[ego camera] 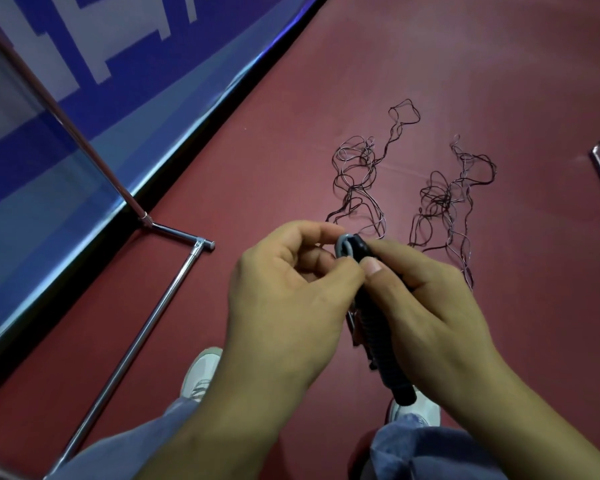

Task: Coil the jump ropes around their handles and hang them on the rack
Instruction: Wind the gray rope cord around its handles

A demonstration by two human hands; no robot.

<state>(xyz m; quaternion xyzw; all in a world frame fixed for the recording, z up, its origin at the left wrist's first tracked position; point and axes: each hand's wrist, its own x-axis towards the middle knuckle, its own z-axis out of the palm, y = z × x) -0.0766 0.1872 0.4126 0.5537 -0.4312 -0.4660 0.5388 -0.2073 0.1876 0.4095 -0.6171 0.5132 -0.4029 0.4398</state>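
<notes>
Head view – black jump-rope handles (385, 341) clasped in curled right hand (430, 313), left hand (284, 289) pinching grey end loop (344, 249) – best gripped by the rigid ribbed handles, since thin cords (357, 174) tangled on floor (257, 150) beyond look limp and snag-prone.

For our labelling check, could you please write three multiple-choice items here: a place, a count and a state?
1. Where do the loose rope tangles lie? A. on the rack B. over a shoe C. on the red floor
2. How many tangles are there? A. one B. two C. four
3. What is the right hand doing? A. gripping the black jump-rope handles B. hanging open C. pressing the floor
Answers: 1 C, they lie spread on the floor; 2 B, two separate heaps show; 3 A, its fingers curl round the handles, while the left hand pinches the grey loop at their top.
</notes>
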